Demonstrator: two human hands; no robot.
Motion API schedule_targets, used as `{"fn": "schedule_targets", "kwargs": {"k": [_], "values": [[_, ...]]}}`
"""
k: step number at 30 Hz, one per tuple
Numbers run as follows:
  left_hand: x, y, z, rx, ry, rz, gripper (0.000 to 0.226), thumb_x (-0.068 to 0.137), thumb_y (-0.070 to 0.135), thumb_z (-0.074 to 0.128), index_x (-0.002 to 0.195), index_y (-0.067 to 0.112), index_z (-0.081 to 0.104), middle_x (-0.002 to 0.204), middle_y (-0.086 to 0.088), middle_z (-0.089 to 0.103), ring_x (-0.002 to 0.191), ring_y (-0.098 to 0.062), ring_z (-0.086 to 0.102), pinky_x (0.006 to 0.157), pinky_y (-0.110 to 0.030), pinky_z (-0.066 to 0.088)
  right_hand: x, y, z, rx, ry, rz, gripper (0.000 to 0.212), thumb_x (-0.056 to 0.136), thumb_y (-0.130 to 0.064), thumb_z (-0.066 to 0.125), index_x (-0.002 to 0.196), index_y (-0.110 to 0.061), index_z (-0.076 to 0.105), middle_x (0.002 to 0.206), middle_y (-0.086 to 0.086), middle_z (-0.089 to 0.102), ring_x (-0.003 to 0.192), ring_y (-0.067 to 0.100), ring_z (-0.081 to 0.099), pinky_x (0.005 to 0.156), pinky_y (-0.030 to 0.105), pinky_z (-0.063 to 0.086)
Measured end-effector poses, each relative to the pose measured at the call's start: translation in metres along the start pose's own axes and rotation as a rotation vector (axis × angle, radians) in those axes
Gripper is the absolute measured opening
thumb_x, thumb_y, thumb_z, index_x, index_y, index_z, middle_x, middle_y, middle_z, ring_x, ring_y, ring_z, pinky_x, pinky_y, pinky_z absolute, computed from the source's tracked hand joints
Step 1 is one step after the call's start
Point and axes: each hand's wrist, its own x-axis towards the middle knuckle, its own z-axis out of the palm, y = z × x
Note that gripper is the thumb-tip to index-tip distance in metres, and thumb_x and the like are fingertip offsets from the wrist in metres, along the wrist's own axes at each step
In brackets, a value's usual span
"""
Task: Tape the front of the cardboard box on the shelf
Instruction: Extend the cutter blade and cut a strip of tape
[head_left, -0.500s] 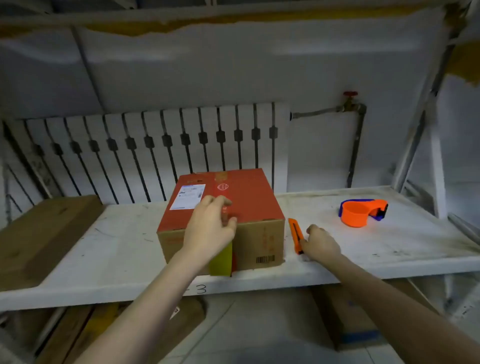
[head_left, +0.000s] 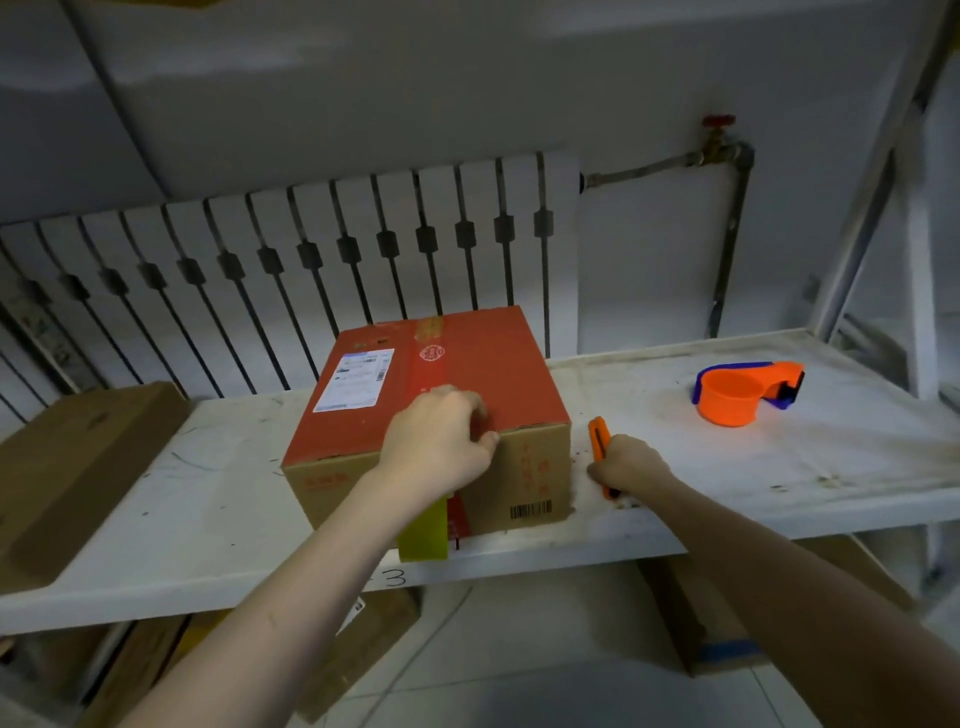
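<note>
Tape strip hangs down the box front, left hand pressing it flat-fingered; right hand clenches the cutter; trimming seems left.

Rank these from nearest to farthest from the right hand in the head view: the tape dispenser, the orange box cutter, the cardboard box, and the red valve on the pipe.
From the right hand:
1. Orange box cutter, under the hand on the shelf.
2. Cardboard box, just to its left.
3. Tape dispenser, farther right and back on the shelf.
4. Red valve, up on the wall pipe.
</note>
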Motion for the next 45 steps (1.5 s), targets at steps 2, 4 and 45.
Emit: {"fn": "schedule_targets", "kwargs": {"k": [2,4,45], "values": [[0.002,0.001,0.002,0.064,-0.042,-0.013,0.036,0.085,0.041,0.057,0.115,0.023,0.060,0.120,0.000,0.059,0.113,-0.023,0.054,0.095,-0.043,0.046,-0.006,0.003,-0.005,0.092,-0.040,0.016,0.017,0.084,-0.022,0.056,0.074,-0.012,0.046,0.065,0.006,0.054,0.056,0.019,0.057,0.055,0.028,0.049],[0.002,0.002,0.004,0.095,-0.051,-0.011,0.036,0.084,0.042,0.056,0.115,0.023,0.060,0.120,0.000,0.059,0.112,-0.023,0.054,0.096,-0.044,0.045,-0.016,0.006,-0.014,0.244,-0.015,0.043,0.013,0.089,-0.019,0.051,0.083,-0.008,0.046,0.068,0.008,0.052,0.058,0.020,0.054,0.054,0.028,0.045],[-0.065,-0.005,-0.019,-1.388,0.231,-0.291,0.025,0.091,0.026,0.056,0.081,0.009,0.070,0.080,-0.010,0.068,0.080,-0.020,0.063,0.084,-0.035,0.053,-0.214,-0.071,-0.027,0.762,0.016,-0.731,0.027,0.098,-0.027,0.044,0.094,-0.005,0.059,0.058,0.003,0.053,0.044,0.011,0.048,0.044,0.021,0.041]]}}
